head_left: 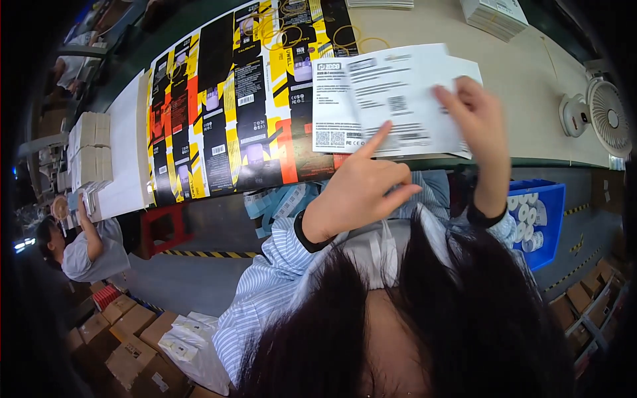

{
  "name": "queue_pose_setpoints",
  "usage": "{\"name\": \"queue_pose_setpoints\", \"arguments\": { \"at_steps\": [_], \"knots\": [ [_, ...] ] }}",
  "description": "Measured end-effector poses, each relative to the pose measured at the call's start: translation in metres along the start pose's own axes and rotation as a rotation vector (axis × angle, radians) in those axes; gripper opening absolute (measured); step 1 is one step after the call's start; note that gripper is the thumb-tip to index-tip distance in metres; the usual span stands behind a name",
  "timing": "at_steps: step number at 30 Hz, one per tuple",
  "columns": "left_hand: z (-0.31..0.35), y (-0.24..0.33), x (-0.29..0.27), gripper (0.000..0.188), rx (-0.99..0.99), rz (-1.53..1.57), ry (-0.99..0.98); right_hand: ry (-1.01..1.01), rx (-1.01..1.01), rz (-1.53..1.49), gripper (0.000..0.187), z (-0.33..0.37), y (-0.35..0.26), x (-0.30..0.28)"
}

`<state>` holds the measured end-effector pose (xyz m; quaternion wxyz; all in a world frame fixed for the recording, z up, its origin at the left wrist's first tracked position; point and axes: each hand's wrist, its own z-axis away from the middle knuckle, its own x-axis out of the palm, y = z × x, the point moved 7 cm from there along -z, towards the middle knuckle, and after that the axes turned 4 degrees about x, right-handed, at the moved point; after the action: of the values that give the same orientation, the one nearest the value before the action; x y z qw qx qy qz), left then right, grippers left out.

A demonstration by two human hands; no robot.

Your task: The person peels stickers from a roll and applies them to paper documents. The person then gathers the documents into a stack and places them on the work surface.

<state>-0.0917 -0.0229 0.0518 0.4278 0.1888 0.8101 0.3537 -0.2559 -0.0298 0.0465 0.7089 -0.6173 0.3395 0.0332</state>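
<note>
Several white printed leaflets (pixel 371 99) lie overlapping at the near edge of the table, the top one slightly raised and blurred. My left hand (pixel 365 192) touches the top leaflet's lower part with its index finger stretched out. Its thumb stands apart and the other fingers are curled, with nothing gripped. My right hand (pixel 474 119) is at the right side of the leaflets, fingers bent and closed on the top leaflet's edge; motion smears it a little. To the left, a flat printed sheet of black, yellow and red box artwork (pixel 252 106) runs under the leaflets' left side.
Rubber bands (pixel 285 33) lie scattered on the artwork sheet. Paper stacks (pixel 494 16) stand at the far edge. A white fan (pixel 607 116) is at right. Below the table is a blue crate (pixel 541 225) of white rolls. Another person (pixel 93 245) works at far left near cartons (pixel 136 325).
</note>
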Motion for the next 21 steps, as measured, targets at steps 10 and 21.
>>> {"name": "queue_pose_setpoints", "arguments": {
  "at_steps": [10, 21],
  "knots": [
    [-0.018, 0.002, -0.014, 0.006, 0.014, 0.022, 0.082, -0.033, -0.691, 0.083, 0.026, 0.061, -0.083, -0.075],
    [-0.013, 0.002, 0.000, 0.008, -0.009, 0.003, 0.071, -0.407, -1.223, -0.500, 0.017, 0.081, -0.119, -0.082]
  ]
}}
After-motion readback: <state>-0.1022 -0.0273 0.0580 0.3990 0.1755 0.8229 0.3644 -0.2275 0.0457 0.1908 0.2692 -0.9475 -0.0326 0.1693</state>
